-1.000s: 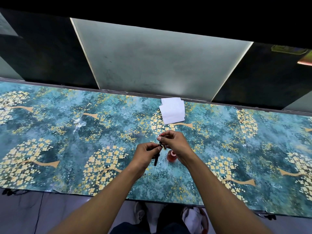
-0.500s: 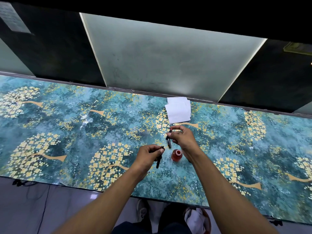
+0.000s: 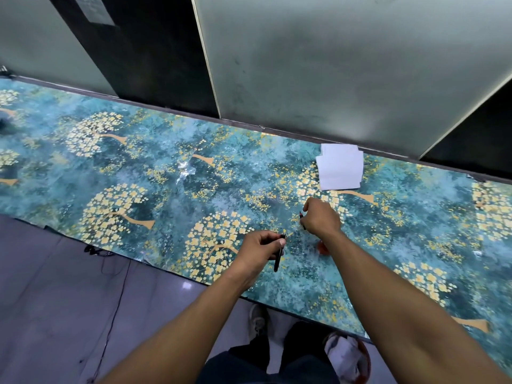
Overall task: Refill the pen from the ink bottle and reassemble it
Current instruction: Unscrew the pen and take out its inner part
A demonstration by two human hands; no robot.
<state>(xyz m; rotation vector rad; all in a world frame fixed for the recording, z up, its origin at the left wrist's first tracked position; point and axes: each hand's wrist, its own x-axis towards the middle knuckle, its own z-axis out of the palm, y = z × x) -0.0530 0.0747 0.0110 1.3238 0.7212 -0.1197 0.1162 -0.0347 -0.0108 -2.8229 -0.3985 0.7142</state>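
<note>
My left hand grips a black pen barrel, which points down toward me above the table. My right hand pinches the other pen part, a short dark piece with a reddish tip, held a little beyond and to the right of the barrel. The two parts are apart. A small red ink bottle stands on the table just under my right wrist, mostly hidden by it.
The table has a teal cloth with golden trees. Folded white paper lies near the far edge, beyond my right hand. A dark and frosted wall panel runs behind. A bin with white cloth sits on the floor by my feet.
My hands have drawn apart, separating the two pen parts. The right hand moved away and up from the ink bottle. The camera swung left and nearer.
</note>
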